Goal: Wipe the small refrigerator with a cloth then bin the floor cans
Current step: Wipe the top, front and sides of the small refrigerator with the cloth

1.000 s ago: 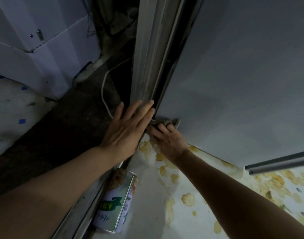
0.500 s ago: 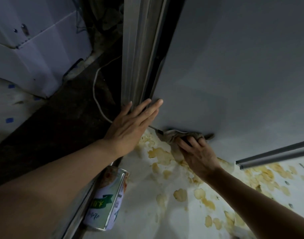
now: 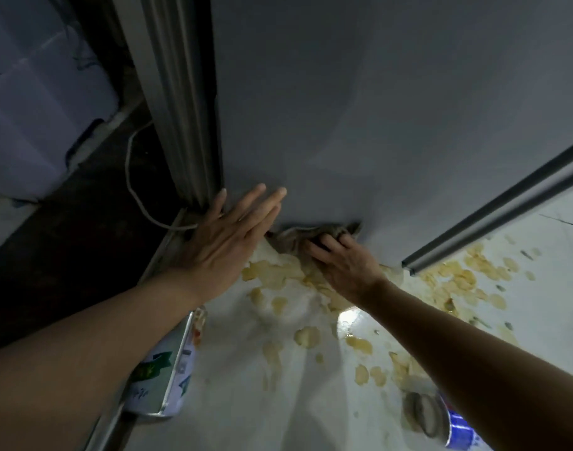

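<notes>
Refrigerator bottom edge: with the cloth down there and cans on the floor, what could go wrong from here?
The right hand presses the cloth along the refrigerator base, just above yellow floor stains; the cloth may drag grime back onto the panel. The white cable runs beside the left hand and could snag. The green can and blue can lie under both forearms and may get knocked.

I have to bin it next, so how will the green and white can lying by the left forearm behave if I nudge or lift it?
The green and white can lies on its side on the smooth floor, so a nudge would probably roll it. It is likely stiff metal and, if empty, light. Nearby yellowish spills suggest it may be slippery.
</notes>
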Demonstrator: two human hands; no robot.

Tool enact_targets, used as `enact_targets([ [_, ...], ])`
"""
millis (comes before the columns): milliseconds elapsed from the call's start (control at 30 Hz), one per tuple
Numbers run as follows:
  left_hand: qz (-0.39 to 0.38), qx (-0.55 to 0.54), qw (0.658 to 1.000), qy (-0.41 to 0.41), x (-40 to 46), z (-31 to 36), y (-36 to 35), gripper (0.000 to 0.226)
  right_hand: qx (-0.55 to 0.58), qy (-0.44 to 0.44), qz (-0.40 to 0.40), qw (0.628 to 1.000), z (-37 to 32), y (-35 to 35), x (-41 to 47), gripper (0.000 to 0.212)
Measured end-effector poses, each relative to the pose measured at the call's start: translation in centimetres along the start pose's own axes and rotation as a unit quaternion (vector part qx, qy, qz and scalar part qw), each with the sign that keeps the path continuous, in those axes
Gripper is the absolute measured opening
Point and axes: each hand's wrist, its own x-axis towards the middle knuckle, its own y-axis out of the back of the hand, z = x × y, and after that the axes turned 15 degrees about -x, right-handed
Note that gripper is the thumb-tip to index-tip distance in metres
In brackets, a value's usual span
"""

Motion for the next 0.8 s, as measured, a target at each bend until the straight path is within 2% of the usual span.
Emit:
enact_targets([
  [33, 0.011, -0.01, 1.0, -0.02, 0.6, 0.6, -0.3, 0.077, 0.0, -0.013, -0.007, 1.0, 0.5, -0.6, -1.8, 0.046],
  [100, 0.016, -0.018, 0.998, -0.06, 1.8, 1.8, -0.8, 0.073, 0.009, -0.012, -0.059, 0.998, 1.1, -2.2, -5.5, 0.053],
  [167, -0.005, -0.019, 0.997, -0.079, 2.8, 2.6, -1.1, 0.073, 0.037, -0.004, -0.139, 0.99, 1.1, -4.1, -8.1, 0.053],
  [233, -0.041, -0.002, 0.996, -0.073, 3.1, 2.8, -1.6, 0.076, 0.072, -0.021, -0.186, 0.98, 1.2, -4.6, -8.7, 0.055],
  [300, -0.067, 0.015, 0.996, -0.065, 3.0, 2.7, -2.2, 0.079, 0.103, -0.052, -0.176, 0.978, 0.9, -4.1, -8.3, 0.052],
  [367, -0.074, 0.027, 0.995, -0.057, 3.0, 2.9, -2.3, 0.08, 0.107, -0.073, -0.123, 0.984, 0.3, -3.1, -6.8, 0.052],
  [533, -0.066, 0.084, 0.993, -0.057, 3.1, 3.2, -1.9, 0.069, 0.095, -0.034, -0.016, 0.995, -0.9, -0.6, -0.9, 0.056],
  [667, -0.041, 0.08, 0.995, -0.049, 3.2, 3.8, -1.9, 0.064, 0.038, -0.01, -0.01, 0.999, 0.0, -2.1, -2.3, 0.054],
  [800, -0.04, 0.087, 0.994, -0.054, 3.6, 5.9, -2.3, 0.06, 0.032, 0.01, -0.081, 0.996, 1.1, -4.8, -6.9, 0.059],
])
